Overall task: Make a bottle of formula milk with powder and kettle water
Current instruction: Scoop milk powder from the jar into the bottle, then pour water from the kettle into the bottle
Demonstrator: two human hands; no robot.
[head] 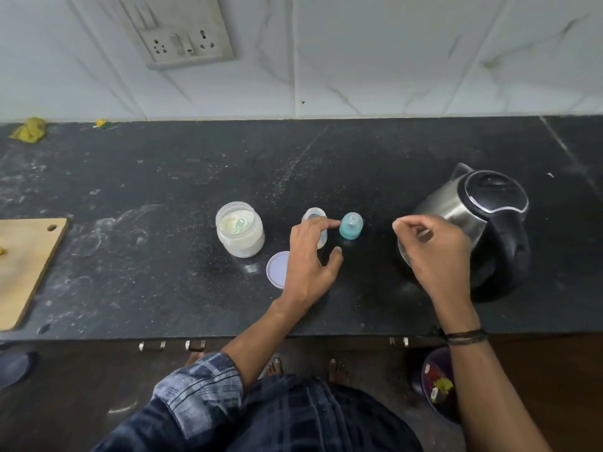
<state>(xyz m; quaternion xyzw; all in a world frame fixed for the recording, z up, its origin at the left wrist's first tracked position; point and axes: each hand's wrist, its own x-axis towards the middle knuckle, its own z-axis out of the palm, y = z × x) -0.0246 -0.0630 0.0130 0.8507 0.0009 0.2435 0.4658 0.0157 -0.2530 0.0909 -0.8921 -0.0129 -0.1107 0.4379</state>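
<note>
Counter (163, 177), black speckled stone with pale dusty smears; it carries the following. Powder jar (239, 233), clear and round-shouldered, open, near the counter's middle and part-filled with cream powder; a pale scoop (239, 226) lies in it, apparently left ready for dosing. Jar lid (276, 270), flat white disc, laid just beside the jar toward the front edge, out of the way. Bottle (316, 220), small clear cylinder, upright and uncapped, right of the jar, partly hidden by the left hand (310, 265). That hand is slack and holds nothing, fingers spread loosely over the bottle and forefinger stretched toward the teat cap (350, 226); contact with the bottle cannot be told, though the hand is probably there to steady it. Teat cap, teal domed plastic, stands just beside the bottle. Kettle (473, 216), brushed steel body, glossy black lid and handle, toward the right end, spout turned to the back edge. Right hand (434, 249), fingers curled in front of the kettle; whether it pinches anything cannot be told. Chopping board (26, 269), pale wood, at the left edge
</note>
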